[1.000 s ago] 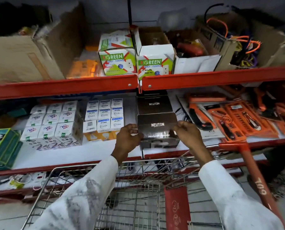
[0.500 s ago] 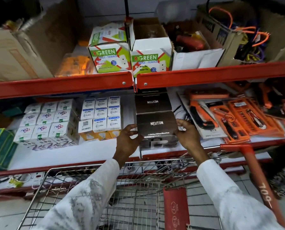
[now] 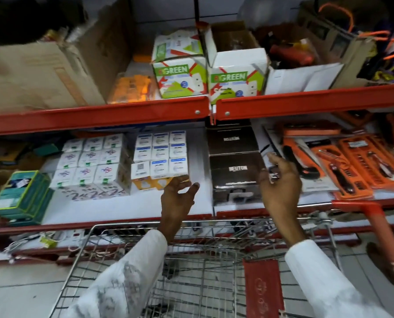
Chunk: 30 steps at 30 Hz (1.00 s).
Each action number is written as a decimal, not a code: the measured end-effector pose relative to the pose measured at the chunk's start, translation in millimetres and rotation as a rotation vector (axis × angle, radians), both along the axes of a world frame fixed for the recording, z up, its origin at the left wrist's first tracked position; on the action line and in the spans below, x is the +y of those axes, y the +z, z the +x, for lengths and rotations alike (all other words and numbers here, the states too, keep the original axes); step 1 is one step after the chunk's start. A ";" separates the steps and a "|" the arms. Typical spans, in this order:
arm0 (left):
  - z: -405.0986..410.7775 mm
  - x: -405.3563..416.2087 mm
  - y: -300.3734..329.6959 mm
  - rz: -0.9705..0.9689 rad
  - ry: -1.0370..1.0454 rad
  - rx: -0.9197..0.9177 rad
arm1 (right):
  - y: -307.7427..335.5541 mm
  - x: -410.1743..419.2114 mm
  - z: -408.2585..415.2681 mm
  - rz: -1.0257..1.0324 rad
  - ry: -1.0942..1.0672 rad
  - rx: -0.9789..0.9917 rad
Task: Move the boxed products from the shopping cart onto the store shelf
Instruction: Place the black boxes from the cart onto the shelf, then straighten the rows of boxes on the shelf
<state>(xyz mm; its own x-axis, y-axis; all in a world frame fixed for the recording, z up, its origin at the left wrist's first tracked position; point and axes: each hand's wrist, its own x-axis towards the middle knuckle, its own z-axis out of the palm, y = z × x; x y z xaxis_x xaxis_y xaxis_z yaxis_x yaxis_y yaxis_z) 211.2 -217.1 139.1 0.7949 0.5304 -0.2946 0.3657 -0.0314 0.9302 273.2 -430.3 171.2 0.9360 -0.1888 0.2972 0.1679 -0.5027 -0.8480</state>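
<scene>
front black box: dark carton, white label on top, blurred; sits on middle shelf near front edge, right of shelf joint; no hand on it
rear black box: same kind, directly behind front one, touching; white label on top; partly under upper red beam
left hand: fingers spread, empty; over bare white shelf surface left of front black box, apart from it; white sleeve below
right hand: fingers loose and apart, empty; just right of front black box; whether it touches box side, cannot tell
shopping cart: wire basket, nearest to camera, rim against shelf front; red flap inside at right; red handle bar at right; contents not readable
small white boxes: stacked block, left on middle shelf; second block with blue labels right of it, between first block and black boxes
green packs: far left of middle shelf, stacked
orange tool packs: right of black boxes, lying flat, overlapping
green-and-white cartons: two on upper shelf, above black boxes; right one open on top
brown cardboard box: upper shelf, left
</scene>
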 end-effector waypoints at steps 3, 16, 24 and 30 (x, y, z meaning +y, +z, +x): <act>-34.2 44.0 -12.8 -0.143 0.225 -0.045 | 10.8 35.9 -31.0 0.059 0.099 -0.139; -13.3 148.6 -31.5 -0.448 0.224 0.201 | -55.0 196.7 -20.4 0.141 0.156 0.567; 7.0 154.1 -47.1 -0.446 0.220 0.261 | -84.1 211.6 23.2 0.208 0.100 0.674; 8.7 157.0 -51.6 -0.451 0.243 0.240 | -95.3 210.4 33.7 0.160 0.147 0.658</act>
<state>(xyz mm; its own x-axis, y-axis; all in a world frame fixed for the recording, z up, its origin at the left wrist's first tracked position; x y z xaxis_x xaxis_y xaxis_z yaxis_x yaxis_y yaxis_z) 219.9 -60.1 87.5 0.5487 0.4693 -0.6918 0.5158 0.4612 0.7220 306.9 -219.9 76.0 0.9314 -0.0399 -0.3618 -0.3496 -0.3745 -0.8588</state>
